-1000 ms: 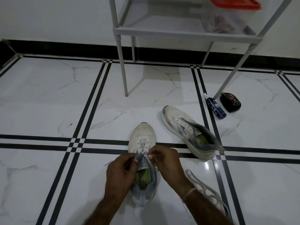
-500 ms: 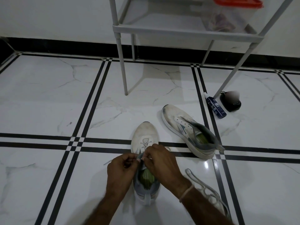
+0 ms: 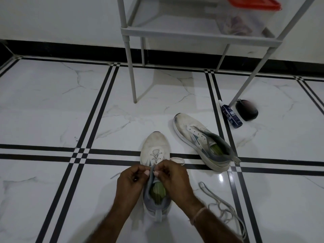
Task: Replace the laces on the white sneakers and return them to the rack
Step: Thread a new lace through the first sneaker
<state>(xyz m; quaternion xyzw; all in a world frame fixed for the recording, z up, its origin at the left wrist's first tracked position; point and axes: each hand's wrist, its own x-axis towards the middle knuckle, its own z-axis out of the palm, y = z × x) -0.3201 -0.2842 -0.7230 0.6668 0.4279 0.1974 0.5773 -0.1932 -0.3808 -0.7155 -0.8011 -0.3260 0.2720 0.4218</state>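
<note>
A white sneaker (image 3: 155, 144) with a grey collar and green insole stands on the tiled floor, toe pointing away from me. A white lace (image 3: 155, 156) crosses its lower eyelets; one end trails right on the floor. My left hand (image 3: 130, 184) and my right hand (image 3: 175, 179) pinch the lace at the upper eyelets, either side of the grey tongue. A second white sneaker (image 3: 198, 137) lies to the right, with no lace in it. A loose grey lace (image 3: 222, 207) is piled on the floor by my right forearm. The grey rack (image 3: 198, 35) stands behind.
A blue bottle (image 3: 231, 116) and a dark round object (image 3: 246, 111) lie by the rack's right front leg. A clear box with a red lid (image 3: 252, 4) sits on the rack shelf. A black skirting runs along the white wall.
Both hands have shifted slightly up the shoe and closer together at the tongue. A lace end now lies on the floor to the shoe's right.
</note>
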